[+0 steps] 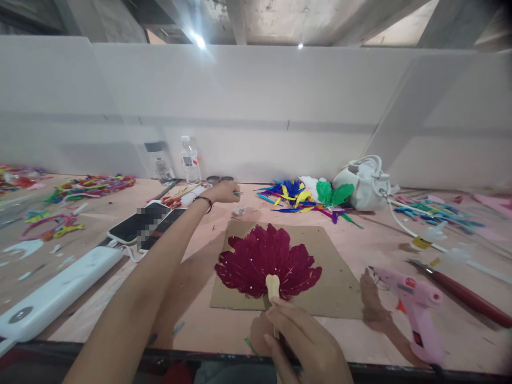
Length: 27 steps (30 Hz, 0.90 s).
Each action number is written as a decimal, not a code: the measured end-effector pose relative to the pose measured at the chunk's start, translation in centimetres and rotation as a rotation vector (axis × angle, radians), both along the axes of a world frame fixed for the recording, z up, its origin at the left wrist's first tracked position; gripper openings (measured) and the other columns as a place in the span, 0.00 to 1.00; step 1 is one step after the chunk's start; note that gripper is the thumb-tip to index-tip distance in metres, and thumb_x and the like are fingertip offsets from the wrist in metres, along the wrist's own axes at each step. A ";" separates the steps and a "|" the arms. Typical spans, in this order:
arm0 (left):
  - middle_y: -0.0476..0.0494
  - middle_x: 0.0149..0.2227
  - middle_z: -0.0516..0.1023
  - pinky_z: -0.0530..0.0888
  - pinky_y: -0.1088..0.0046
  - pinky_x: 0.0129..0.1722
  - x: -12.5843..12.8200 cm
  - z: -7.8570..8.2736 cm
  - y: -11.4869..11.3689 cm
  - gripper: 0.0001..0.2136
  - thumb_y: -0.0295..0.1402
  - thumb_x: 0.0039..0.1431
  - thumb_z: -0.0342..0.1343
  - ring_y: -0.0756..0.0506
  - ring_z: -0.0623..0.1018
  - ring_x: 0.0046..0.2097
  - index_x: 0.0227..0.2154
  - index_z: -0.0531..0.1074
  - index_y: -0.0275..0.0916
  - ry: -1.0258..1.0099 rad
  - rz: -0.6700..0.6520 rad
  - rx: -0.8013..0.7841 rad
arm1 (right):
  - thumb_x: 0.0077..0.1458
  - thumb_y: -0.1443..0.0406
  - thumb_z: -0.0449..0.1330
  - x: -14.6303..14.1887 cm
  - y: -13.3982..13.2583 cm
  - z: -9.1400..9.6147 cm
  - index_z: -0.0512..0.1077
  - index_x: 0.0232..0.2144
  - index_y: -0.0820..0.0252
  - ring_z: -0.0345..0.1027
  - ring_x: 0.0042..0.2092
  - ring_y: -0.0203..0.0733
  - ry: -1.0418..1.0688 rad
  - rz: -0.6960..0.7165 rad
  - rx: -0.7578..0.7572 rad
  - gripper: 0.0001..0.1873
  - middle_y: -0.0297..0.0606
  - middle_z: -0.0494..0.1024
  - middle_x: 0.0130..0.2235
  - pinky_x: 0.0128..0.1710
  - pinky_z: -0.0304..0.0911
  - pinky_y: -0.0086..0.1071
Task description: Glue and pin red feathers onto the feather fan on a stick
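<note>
A dark red feather fan (276, 256) with small white dots on it lies over a brown cardboard sheet (336, 272). My right hand (308, 338) is closed around the fan's pale wooden handle (273, 288), at the table's front edge. My left hand (224, 192) is stretched far forward over the table, its fingers pinched. Something thin shows at the fingertips, too small to name. Just behind that hand stand two small round tins (226, 180). A small clear piece (239, 212) lies on the table a little nearer to me.
Colourful feathers (296, 194) and a white bag (362, 184) lie at the back. On the right are a pink glue gun (416, 304) and a red-handled knife (468, 290). Phones (140, 221), a white power strip (60, 290) and water bottles (190, 162) are on the left.
</note>
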<state>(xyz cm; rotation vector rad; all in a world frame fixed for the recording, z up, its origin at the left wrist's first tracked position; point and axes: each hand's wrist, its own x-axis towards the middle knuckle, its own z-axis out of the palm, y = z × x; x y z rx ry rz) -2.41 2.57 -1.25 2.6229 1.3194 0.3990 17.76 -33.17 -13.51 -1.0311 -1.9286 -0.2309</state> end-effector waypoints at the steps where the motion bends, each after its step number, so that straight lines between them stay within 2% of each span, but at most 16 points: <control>1: 0.45 0.27 0.78 0.63 0.74 0.31 -0.1 0.0 0.0 0.07 0.32 0.44 0.60 0.48 0.70 0.29 0.17 0.71 0.38 -0.011 -0.014 -0.014 | 0.64 0.70 0.56 0.0 0.0 -0.1 0.75 0.47 0.57 0.82 0.47 0.46 -0.011 0.001 -0.009 0.11 0.43 0.85 0.46 0.46 0.80 0.34; 6: 0.48 0.23 0.73 0.61 0.74 0.31 0.4 0.8 -0.3 0.07 0.35 0.47 0.60 0.49 0.68 0.28 0.21 0.76 0.36 -0.086 -0.120 -0.096 | 0.64 0.68 0.59 0.1 -0.1 -0.4 0.75 0.49 0.58 0.82 0.49 0.47 -0.004 0.006 -0.043 0.12 0.43 0.84 0.48 0.47 0.80 0.36; 9: 0.48 0.26 0.76 0.63 0.74 0.32 2.0 1.7 -1.9 0.10 0.38 0.51 0.60 0.49 0.70 0.30 0.27 0.79 0.35 -0.161 -0.217 -0.157 | 0.64 0.67 0.60 0.1 -0.2 0.2 0.75 0.51 0.57 0.81 0.51 0.47 0.112 -0.020 -0.036 0.14 0.43 0.84 0.48 0.50 0.79 0.37; 12: 0.47 0.29 0.77 0.65 0.74 0.32 4.2 2.1 -5.4 0.12 0.39 0.54 0.60 0.50 0.71 0.31 0.31 0.80 0.35 -0.227 -0.325 -0.211 | 0.64 0.65 0.61 0.4 -0.4 1.5 0.75 0.52 0.55 0.80 0.50 0.45 0.237 -0.041 -0.081 0.14 0.41 0.84 0.49 0.51 0.78 0.36; 15: 0.46 0.33 0.80 0.68 0.75 0.35 5.9 1.7 -10.4 0.12 0.41 0.59 0.60 0.49 0.74 0.34 0.34 0.81 0.37 -0.277 -0.449 -0.266 | 0.65 0.65 0.61 0.9 -0.6 2.9 0.77 0.48 0.52 0.82 0.43 0.42 0.346 -0.094 -0.075 0.10 0.35 0.85 0.43 0.45 0.79 0.31; 18: 0.43 0.36 0.83 0.72 0.73 0.41 6.4 0.8 -15.6 0.10 0.37 0.61 0.62 0.48 0.78 0.38 0.34 0.81 0.35 -0.406 -0.578 -0.391 | 0.65 0.65 0.62 1.2 -0.2 3.9 0.78 0.43 0.52 0.81 0.40 0.39 0.484 -0.158 -0.048 0.06 0.34 0.84 0.40 0.38 0.78 0.28; 22: 0.44 0.35 0.83 0.72 0.75 0.39 5.8 -0.3 -20.8 0.08 0.35 0.63 0.62 0.49 0.78 0.37 0.35 0.81 0.36 -0.515 -0.552 -0.463 | 0.64 0.66 0.65 1.2 0.7 4.0 0.79 0.44 0.53 0.80 0.37 0.39 0.591 -0.187 -0.046 0.07 0.36 0.83 0.41 0.34 0.77 0.27; 27: 0.48 0.29 0.79 0.68 0.79 0.31 5.0 -1.1 -24.4 0.05 0.30 0.60 0.63 0.52 0.74 0.31 0.31 0.80 0.35 -0.607 -0.431 -0.575 | 0.64 0.66 0.65 1.0 1.1 3.6 0.79 0.45 0.53 0.80 0.39 0.39 0.599 -0.152 -0.064 0.07 0.36 0.83 0.42 0.35 0.77 0.27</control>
